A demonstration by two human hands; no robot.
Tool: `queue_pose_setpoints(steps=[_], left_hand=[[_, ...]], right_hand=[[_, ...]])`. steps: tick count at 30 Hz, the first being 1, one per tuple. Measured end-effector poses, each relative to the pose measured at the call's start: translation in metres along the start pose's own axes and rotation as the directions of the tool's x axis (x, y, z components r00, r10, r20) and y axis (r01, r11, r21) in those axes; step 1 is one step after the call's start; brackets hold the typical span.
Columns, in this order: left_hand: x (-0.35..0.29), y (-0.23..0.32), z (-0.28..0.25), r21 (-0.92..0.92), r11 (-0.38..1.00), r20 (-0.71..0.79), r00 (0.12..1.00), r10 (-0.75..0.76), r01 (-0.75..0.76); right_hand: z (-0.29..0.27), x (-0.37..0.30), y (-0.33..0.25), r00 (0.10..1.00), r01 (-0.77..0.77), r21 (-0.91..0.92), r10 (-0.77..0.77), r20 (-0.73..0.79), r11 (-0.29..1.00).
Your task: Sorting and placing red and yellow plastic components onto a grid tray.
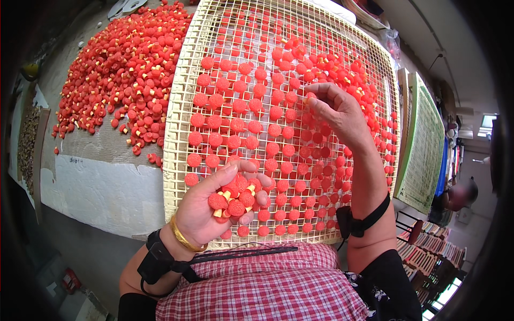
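Observation:
In my left hand, cupped palm up, lies a handful of small red mushroom-shaped pieces with rough round caps and pale yellow stems. My right hand hovers over the cream wire-grid rack, thumb and forefinger pinching one red mushroom-shaped piece. Rows of red caps sit cap up in the grid in front of me, their stems hidden below. Beyond and beside my right hand, more red pieces lie in a looser cluster; my right forearm covers part of the rack.
Left of the rack, a large heap of red pieces spreads over a board, with a white foam slab nearer me. A green-framed rack leans at the right. Another person is in the right background.

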State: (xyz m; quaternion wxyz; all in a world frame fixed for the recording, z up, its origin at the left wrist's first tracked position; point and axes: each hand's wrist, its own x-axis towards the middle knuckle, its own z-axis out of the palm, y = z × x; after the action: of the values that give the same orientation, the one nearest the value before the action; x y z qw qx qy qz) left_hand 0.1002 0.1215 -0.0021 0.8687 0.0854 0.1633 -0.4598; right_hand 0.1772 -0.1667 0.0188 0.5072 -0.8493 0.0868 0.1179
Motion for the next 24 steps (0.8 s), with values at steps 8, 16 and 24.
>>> queue_pose_setpoints(steps=[8,16,24], left_hand=[[-0.0003,-0.0003,-0.0003,-0.004,1.000,0.007,1.000,0.002,-0.002],[-0.0004,-0.0006,-0.0008,-0.001,1.000,0.000,1.000,0.000,0.000],[-0.0003,-0.0006,-0.0017,-0.006,1.000,0.000,1.000,-0.002,0.002]], right_hand=[[-0.0006,-0.0009,-0.0005,1.000,0.006,-0.005,-0.006,0.015,1.000],[-0.0009,-0.0011,-0.0007,1.000,0.013,0.015,-0.013,0.007,1.000],[-0.0036,-0.0003,0.0016,1.000,0.003,0.081,-0.004,0.022,0.997]])
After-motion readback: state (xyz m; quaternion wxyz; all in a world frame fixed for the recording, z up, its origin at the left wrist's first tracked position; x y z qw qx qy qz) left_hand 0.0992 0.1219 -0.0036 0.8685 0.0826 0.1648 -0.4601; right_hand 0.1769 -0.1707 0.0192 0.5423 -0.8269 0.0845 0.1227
